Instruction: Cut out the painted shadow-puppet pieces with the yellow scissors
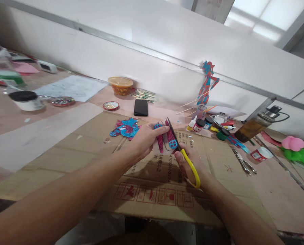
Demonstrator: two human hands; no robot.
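Observation:
My left hand (145,139) pinches painted cut-out pieces in magenta and blue with dark patterns. One magenta piece (160,144) hangs below its fingers, and another magenta piece with a blue rounded end (171,136) lies beside the scissor blades. Scissors with a yellow handle (191,166) are in my right hand (199,170), their dark blades pointing up and away along that piece. Whether the blades touch it I cannot tell. A small pile of blue and magenta cut-outs (127,128) rests on the cardboard (213,160) to the left of my hands.
Behind the cardboard lie a black phone (141,108) and a lidded tub (120,85). A jointed painted figure (207,83) leans against the white wall. On the right are paint jars (199,125), a drink bottle (257,124), pliers (243,161) and a small cup (261,154).

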